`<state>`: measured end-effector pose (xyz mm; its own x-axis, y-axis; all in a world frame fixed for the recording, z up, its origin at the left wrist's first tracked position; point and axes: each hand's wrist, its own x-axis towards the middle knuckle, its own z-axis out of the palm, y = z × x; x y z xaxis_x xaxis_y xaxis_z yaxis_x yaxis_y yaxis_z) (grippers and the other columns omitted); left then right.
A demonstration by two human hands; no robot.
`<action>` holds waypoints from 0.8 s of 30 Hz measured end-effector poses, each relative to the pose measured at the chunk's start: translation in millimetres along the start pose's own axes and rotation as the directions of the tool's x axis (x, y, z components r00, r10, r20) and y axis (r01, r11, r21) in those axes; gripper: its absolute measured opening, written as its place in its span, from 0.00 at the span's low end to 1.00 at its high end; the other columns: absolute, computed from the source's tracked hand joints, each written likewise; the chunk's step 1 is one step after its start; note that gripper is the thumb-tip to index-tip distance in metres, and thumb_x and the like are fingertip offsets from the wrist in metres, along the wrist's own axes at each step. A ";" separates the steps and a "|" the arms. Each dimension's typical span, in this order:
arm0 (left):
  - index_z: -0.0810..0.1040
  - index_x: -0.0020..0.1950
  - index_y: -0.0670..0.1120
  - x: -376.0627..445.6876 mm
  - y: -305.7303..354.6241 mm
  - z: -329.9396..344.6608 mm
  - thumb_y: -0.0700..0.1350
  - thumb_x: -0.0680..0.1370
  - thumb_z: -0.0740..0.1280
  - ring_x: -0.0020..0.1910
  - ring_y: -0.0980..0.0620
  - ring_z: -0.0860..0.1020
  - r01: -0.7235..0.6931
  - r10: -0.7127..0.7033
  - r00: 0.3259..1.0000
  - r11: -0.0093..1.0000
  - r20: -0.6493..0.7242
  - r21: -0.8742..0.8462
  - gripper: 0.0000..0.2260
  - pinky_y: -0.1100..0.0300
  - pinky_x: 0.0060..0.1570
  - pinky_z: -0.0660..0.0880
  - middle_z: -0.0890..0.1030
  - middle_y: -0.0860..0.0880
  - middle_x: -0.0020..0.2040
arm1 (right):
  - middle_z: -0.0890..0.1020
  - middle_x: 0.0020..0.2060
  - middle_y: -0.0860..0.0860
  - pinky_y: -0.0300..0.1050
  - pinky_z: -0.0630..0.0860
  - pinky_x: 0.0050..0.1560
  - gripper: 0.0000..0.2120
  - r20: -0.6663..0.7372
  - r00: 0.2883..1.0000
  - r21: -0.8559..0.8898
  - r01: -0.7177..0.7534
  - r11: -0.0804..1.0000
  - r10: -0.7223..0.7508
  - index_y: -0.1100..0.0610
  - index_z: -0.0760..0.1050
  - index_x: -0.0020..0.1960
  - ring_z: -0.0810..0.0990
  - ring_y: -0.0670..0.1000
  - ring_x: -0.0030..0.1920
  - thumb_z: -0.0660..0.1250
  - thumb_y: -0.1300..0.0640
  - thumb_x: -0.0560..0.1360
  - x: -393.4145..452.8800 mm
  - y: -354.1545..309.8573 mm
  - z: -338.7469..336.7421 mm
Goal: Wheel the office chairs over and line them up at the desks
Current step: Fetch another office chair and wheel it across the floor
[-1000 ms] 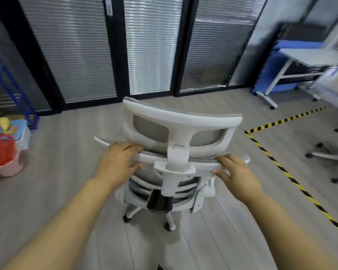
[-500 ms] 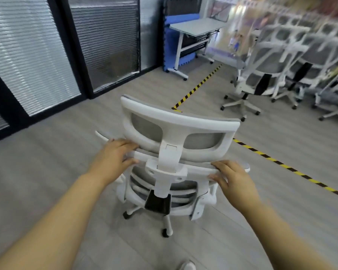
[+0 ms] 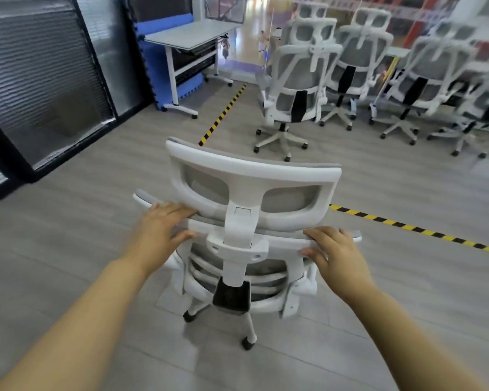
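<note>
Far left, dark-framed glass partition with grey blinds [image 3: 48,80], then a white height-adjustable desk with blue foam panel behind it [image 3: 189,35], nothing parked at it. Centre foreground: white-framed grey-mesh office chair with headrest [image 3: 253,176], back toward the camera, seat pointing away toward the far room. Left hand [image 3: 164,230] wrapped over the top rail of the backrest left of the headrest post, fingers curled on it, thumb under; right hand [image 3: 336,252] gripping the same rail right of the post, fingers over the top edge. Both closed on the rail, roughly even either side of the spine, neither clearly nearer. Chair sits directly ahead of both hands, rail running left-right across the push line, casters on grey plank floor [image 3: 68,249]. Black-yellow hazard tape on the floor [image 3: 407,228] crosses just beyond the chair to the right, another strip runs away toward the desk. Right and far: row of matching white mesh chairs [image 3: 297,77], backs to camera, blurred, apparently already lined up at desks. Judgement: mid-transport; next push likely goes forward, steering left toward the free desk or into the row.
</note>
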<state>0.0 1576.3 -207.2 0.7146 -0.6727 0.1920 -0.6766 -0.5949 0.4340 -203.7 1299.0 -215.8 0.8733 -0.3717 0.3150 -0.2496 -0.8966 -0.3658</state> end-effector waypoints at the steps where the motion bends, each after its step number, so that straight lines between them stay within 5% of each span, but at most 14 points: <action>1: 0.79 0.60 0.48 15.0 7.4 6.7 0.61 0.69 0.63 0.58 0.48 0.73 -0.011 0.011 1.000 1.000 0.003 -0.002 0.25 0.63 0.62 0.57 0.79 0.49 0.58 | 0.81 0.51 0.52 0.50 0.72 0.50 0.14 -0.008 1.000 0.002 -0.011 1.000 0.011 0.56 0.79 0.56 0.74 0.60 0.52 0.70 0.53 0.72 7.6 13.6 -2.2; 6: 0.77 0.61 0.49 91.8 39.9 39.9 0.51 0.72 0.71 0.61 0.48 0.71 -0.045 0.045 0.999 0.999 0.001 -0.032 0.18 0.61 0.65 0.56 0.77 0.50 0.60 | 0.80 0.51 0.53 0.48 0.69 0.54 0.14 -0.036 0.996 0.002 -0.085 0.996 0.085 0.57 0.79 0.57 0.71 0.56 0.53 0.68 0.53 0.73 46.2 74.9 -13.7; 13: 0.77 0.61 0.52 209.8 78.0 81.5 0.50 0.72 0.71 0.63 0.50 0.67 -0.098 0.100 0.995 0.990 0.017 -0.097 0.18 0.51 0.66 0.63 0.76 0.53 0.62 | 0.79 0.55 0.51 0.52 0.71 0.55 0.16 -0.059 0.968 -0.033 -0.247 0.968 0.245 0.55 0.77 0.60 0.71 0.58 0.59 0.68 0.53 0.73 100.5 143.6 -28.2; 18: 0.78 0.60 0.53 301.9 90.5 111.4 0.49 0.72 0.71 0.62 0.47 0.69 -0.198 0.210 0.975 0.969 0.069 -0.145 0.16 0.52 0.65 0.63 0.76 0.53 0.62 | 0.81 0.50 0.53 0.55 0.75 0.52 0.19 -0.118 0.953 -0.081 -0.287 0.954 0.277 0.57 0.79 0.56 0.76 0.59 0.52 0.62 0.47 0.73 145.1 190.2 -30.4; 24: 0.76 0.63 0.52 421.2 115.9 148.4 0.50 0.73 0.70 0.63 0.50 0.67 -0.286 0.308 0.944 0.943 0.116 -0.171 0.18 0.51 0.69 0.61 0.75 0.53 0.64 | 0.82 0.51 0.54 0.55 0.73 0.56 0.14 -0.178 0.908 -0.151 -0.406 0.901 0.379 0.60 0.79 0.56 0.77 0.58 0.52 0.71 0.57 0.72 208.8 241.8 -33.2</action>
<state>196.2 1158.7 -206.7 0.4463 -0.8691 0.2131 -0.8118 -0.2930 0.5051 -95.7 996.6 -209.4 0.6241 -0.7203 0.3028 -0.6428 -0.6936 -0.3252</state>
